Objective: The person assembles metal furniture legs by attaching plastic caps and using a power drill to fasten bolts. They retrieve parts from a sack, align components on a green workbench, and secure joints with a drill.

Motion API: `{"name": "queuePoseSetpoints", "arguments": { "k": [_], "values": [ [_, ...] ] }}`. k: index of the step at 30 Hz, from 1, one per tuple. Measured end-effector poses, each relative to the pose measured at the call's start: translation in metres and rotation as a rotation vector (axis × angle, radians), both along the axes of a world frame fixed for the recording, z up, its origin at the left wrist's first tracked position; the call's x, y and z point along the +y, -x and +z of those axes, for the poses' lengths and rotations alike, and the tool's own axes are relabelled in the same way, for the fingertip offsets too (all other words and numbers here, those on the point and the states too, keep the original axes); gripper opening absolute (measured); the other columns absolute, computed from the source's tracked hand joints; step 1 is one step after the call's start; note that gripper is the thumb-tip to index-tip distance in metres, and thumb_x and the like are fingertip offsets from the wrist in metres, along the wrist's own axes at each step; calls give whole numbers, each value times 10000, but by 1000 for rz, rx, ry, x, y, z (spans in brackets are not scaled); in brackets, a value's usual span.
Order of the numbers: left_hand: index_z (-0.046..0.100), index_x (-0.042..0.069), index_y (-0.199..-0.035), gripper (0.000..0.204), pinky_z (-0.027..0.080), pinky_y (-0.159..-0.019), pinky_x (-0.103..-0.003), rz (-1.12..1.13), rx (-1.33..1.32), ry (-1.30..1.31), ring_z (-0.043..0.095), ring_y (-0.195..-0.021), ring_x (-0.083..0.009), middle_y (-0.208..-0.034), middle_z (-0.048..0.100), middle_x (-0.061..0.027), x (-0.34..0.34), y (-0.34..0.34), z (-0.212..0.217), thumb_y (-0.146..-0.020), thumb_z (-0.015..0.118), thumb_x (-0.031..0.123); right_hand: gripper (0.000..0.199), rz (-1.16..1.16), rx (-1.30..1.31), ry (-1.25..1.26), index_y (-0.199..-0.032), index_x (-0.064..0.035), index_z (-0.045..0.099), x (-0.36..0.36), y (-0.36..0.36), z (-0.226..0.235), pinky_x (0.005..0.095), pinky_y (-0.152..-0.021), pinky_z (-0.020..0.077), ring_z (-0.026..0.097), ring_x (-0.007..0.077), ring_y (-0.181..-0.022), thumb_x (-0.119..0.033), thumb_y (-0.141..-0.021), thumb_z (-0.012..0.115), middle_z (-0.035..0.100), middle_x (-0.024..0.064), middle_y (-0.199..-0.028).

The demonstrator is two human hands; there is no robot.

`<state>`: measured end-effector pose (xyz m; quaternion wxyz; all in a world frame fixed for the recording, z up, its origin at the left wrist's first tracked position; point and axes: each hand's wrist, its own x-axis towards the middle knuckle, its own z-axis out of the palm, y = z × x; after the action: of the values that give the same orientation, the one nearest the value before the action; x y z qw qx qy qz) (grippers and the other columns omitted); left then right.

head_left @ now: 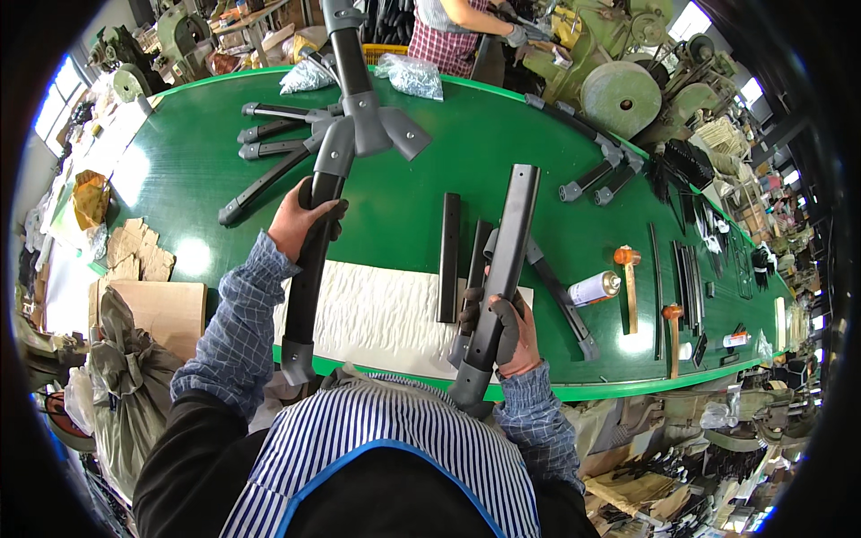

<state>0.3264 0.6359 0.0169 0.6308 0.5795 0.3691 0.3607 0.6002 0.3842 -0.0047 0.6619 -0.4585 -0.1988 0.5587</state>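
Observation:
My left hand (294, 221) is closed around a long black tube frame (310, 282) on the left, held up over the table. Grey plastic joints (369, 130) link its tubes near the top, and a grey end piece (297, 361) caps its near end. My right hand (517, 339), in a dark finger covering, grips another black tube (515, 229), tilted, its near end in a grey fitting (471, 386) close to my apron. Beneath, a wrinkled white sheet (377, 309) lies on the table. A loose black tube (449, 255) rests partly on it.
The green table (404, 206) bears more jointed tube frames (269, 179), a spray can (595, 289), two mallets (628, 260), thin black rods (689, 278) and plastic bags of parts (413, 76). Cardboard (139, 251) lies left. Across the table, a person (448, 36) works beside green machines (623, 94).

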Motion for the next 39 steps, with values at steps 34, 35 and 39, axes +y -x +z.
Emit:
{"name": "queuePoseSetpoints", "arguments": {
  "k": [34,35,39],
  "values": [
    [522,-32,-1160,349,575,-578,-312,175,46,14,681,-693,-194,-905,679,-123,-22,21,3,-885,707,76,415,44,153,-9,-1285,-11,557,71,-6,-51,345,-718,597,687,235,-833,-46,-892,686,674,148,-1025],
    [522,-38,-1168,358,576,-571,-314,192,57,17,684,-694,-199,-910,678,-128,-23,22,2,-883,707,75,393,44,191,5,-1265,-4,568,80,-7,-63,349,-754,601,689,245,-855,-20,-889,679,672,153,-1027],
    [516,-41,-1165,369,557,-551,-300,195,157,-25,664,-649,-181,-882,660,-105,-24,28,-10,-870,713,60,366,45,350,14,-1190,27,582,117,-3,-121,365,-911,564,664,269,-992,27,-844,702,658,147,-1059]
  ]
}}
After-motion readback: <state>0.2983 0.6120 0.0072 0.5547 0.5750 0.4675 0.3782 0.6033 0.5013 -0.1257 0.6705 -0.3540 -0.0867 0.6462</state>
